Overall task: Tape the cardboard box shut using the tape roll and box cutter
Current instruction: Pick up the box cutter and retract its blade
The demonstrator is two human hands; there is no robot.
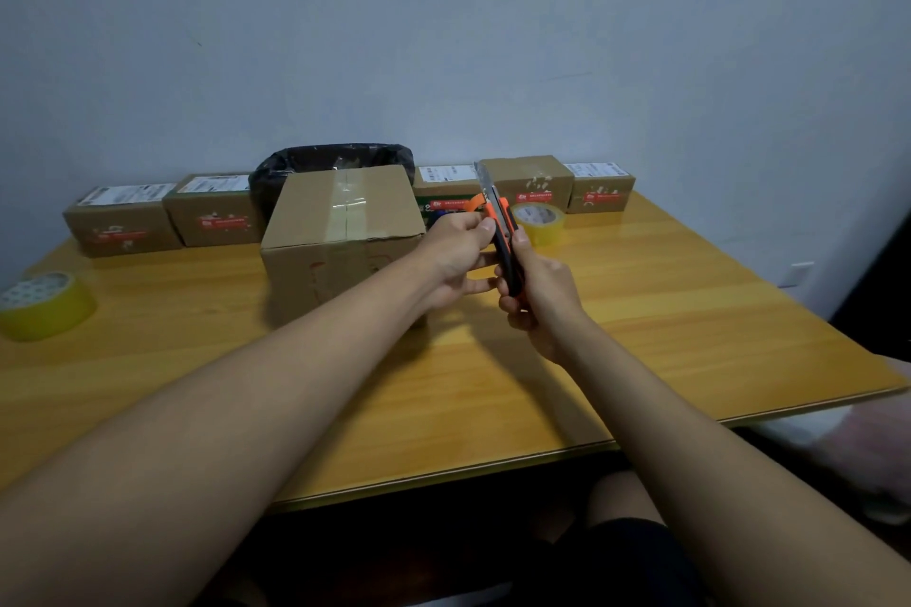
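Observation:
A brown cardboard box [340, 232] stands in the middle of the table, its top flaps closed with clear tape along the seam. Just right of it, both hands hold an orange and black box cutter [503, 232] upright, its blade out and pointing up. My right hand [540, 296] wraps the handle from below. My left hand [456, 256] pinches the cutter's upper part with thumb and fingers. One yellow tape roll [540, 222] lies behind the hands, another [44, 306] at the table's left edge.
A row of small labelled cardboard boxes [123, 222] lines the far edge of the wooden table [665, 335] against the wall. A bin with a black bag [335, 163] stands behind the main box. The table's near edge runs above my knees.

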